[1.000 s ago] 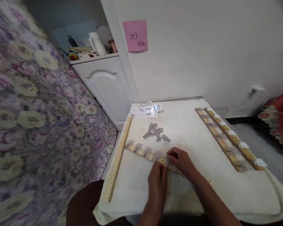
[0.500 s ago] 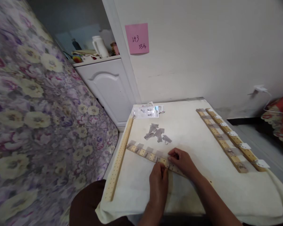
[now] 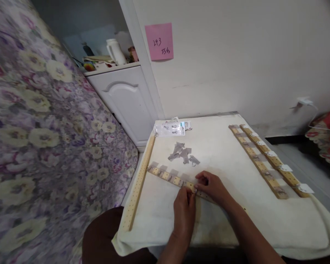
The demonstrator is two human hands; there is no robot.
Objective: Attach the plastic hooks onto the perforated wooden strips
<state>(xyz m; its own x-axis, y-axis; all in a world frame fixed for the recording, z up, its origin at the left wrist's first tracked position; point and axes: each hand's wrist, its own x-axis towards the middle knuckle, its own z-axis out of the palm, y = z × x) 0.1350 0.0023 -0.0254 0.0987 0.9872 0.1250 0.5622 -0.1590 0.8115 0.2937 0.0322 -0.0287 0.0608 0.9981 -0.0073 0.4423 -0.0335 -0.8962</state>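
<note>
Both hands have hardly moved: left hand [image 3: 184,214] and right hand [image 3: 213,187] pinch the strip [image 3: 167,176] on the table [image 3: 222,146], at 6 o'clock from the grey pieces [image 3: 183,156].

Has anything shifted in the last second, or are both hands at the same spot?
Nothing clearly moved. The left hand and right hand stay fingertip to fingertip at the same spot on the perforated wooden strip; nothing visibly taken up or let go. The pile of small clear bags and the two strips on the right lie as before; only the view shifted slightly.
</note>
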